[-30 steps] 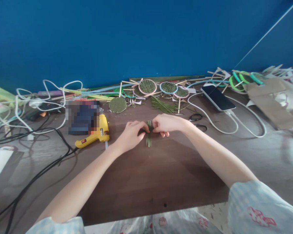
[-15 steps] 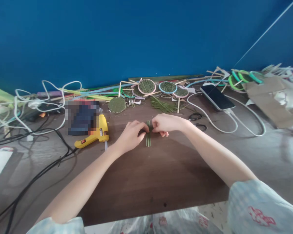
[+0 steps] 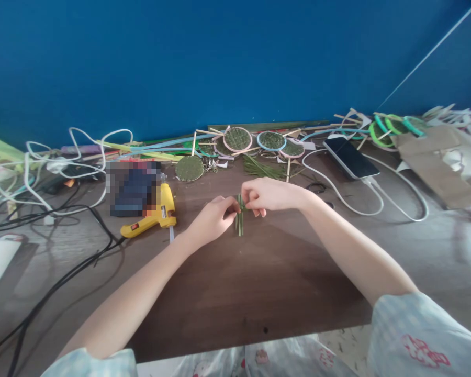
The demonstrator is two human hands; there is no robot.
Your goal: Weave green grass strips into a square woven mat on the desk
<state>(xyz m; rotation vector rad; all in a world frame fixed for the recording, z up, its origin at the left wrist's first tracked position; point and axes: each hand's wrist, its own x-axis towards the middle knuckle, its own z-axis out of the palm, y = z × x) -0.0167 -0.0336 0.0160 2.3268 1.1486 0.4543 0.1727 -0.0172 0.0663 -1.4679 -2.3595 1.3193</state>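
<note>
Several narrow green leaf strips (image 3: pixel 239 225) lie side by side on the brown table, pointing away from me. My left hand (image 3: pixel 216 217) pinches at their left edge, thumb and forefinger together near the upper part. From the right, my right hand (image 3: pixel 265 196) is closed with its fingertips at the strips, thumb against forefinger. A short piece of green strip seems to cross the others between my two hands. The exact grip of the fingertips is too small to make out.
A yellow glue gun (image 3: pixel 153 214) lies left, its black cord (image 3: pixel 78 267) running to the front. Behind my hands are round woven fans (image 3: pixel 237 139) and loose green strips (image 3: pixel 262 167). Scissors (image 3: pixel 317 187), a phone (image 3: pixel 351 157) with a white cable and cardboard (image 3: pixel 435 167) sit right.
My right hand has lifted slightly and turned at the wrist, still beside the strips. My left hand has barely moved. The strips look bunched closer together.
</note>
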